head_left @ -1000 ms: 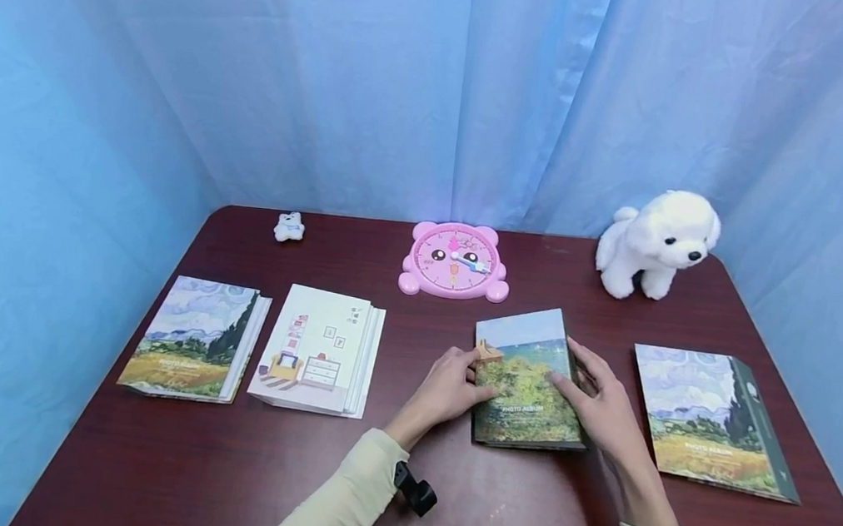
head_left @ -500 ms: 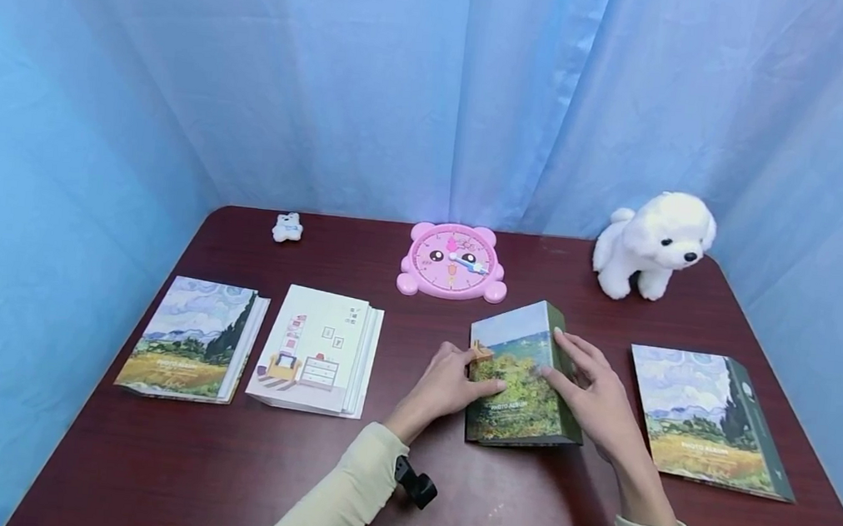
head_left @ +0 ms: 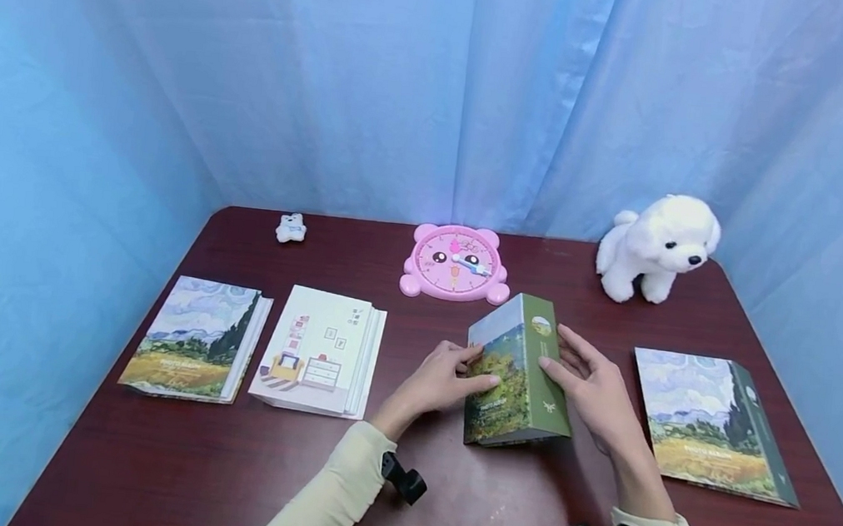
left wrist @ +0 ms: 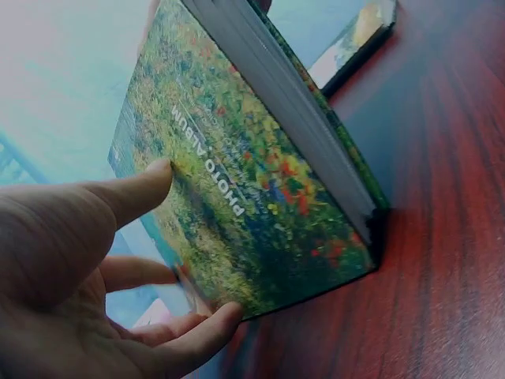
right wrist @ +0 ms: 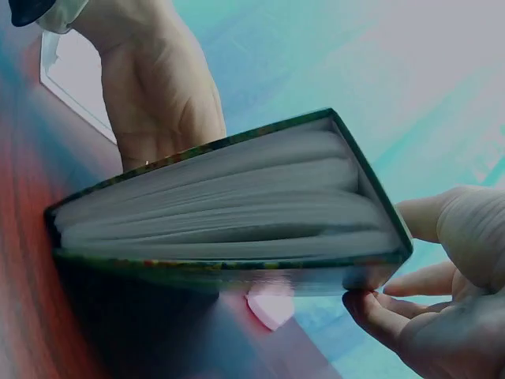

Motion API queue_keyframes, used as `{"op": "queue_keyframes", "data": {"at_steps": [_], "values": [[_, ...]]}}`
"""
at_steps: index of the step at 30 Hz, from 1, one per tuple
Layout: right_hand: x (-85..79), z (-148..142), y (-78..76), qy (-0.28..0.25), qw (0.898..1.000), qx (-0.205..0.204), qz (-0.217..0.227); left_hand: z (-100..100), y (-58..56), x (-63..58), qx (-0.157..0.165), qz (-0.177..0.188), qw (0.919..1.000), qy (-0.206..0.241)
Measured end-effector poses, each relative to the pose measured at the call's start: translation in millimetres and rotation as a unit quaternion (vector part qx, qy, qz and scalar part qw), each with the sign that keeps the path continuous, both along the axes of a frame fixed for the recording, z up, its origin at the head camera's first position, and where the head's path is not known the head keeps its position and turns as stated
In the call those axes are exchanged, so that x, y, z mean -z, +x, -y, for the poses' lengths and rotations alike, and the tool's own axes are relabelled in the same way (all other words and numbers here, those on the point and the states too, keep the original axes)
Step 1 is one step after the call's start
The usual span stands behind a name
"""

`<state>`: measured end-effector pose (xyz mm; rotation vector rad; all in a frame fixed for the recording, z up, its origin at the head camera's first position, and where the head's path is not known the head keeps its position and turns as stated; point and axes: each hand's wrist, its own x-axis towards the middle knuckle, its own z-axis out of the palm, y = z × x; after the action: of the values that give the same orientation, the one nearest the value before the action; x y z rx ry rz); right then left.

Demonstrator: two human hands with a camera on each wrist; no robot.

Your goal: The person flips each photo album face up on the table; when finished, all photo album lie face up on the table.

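Observation:
A photo album with a painted meadow cover and green spine is tilted up between my hands, its spine raised to the right. My left hand holds the opposite edge, thumb on the front cover and other fingertips along the rim. At the spine, my right hand grips with its thumb on the spine and its fingers reaching behind the back cover, partly hidden. In the right wrist view the pages show between the covers. The lower edge meets the table in the left wrist view.
To the left lie a white album and a landscape-cover album. A similar landscape album lies right of my right hand. Along the back stand a small bear figure, a pink toy clock and a white plush dog. Blue curtains surround the table.
The meadow album has tipped up: its right side rose and swung left, so the green spine now faces up. My right hand's thumb has gone from the front cover to the spine.

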<state>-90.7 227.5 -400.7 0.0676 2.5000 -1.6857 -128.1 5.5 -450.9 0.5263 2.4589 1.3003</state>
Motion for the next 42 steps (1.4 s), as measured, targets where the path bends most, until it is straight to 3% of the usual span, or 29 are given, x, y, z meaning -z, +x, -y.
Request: {"op": "queue_keyframes", "data": {"at_steps": [4,8,11,15,18,21,27,31,36,42], "values": [[-3.6,9,-3.5,-0.025,1.000,0.004,-0.009,5,-3.7,-5.1,0.022,0.016,0.9986,0.045],[-6.3,22,-6.3,-0.043,0.999,0.007,-0.030,10,-4.1,-13.1,0.011,0.056,0.9939,0.095],[-6.9,30,-7.5,-0.056,0.997,0.008,-0.048,13,1.0,-33.7,-0.002,0.082,0.9869,0.139],[-6.0,40,-9.4,-0.080,0.994,0.009,-0.068,18,1.8,-45.8,-0.018,0.088,0.9788,0.184],[-4.4,47,-10.8,-0.097,0.992,0.012,-0.080,22,-2.7,-37.3,-0.026,0.077,0.9744,0.210],[-2.5,53,-11.3,-0.106,0.990,0.008,-0.091,27,-2.8,-38.1,-0.027,0.061,0.9740,0.216],[4.9,60,-11.7,-0.105,0.990,-0.010,-0.097,38,0.1,-44.2,-0.045,-0.014,0.9893,0.138],[11.7,65,-13.2,-0.114,0.988,-0.027,-0.097,46,2.0,-48.7,-0.048,-0.052,0.9937,0.086],[20.4,71,-12.8,-0.076,0.992,-0.060,-0.086,55,3.1,-54.7,-0.050,-0.073,0.9952,0.040],[32.8,79,-12.6,-0.022,0.992,-0.097,-0.081,67,1.8,-59.6,-0.063,-0.074,0.9948,-0.030]]}}
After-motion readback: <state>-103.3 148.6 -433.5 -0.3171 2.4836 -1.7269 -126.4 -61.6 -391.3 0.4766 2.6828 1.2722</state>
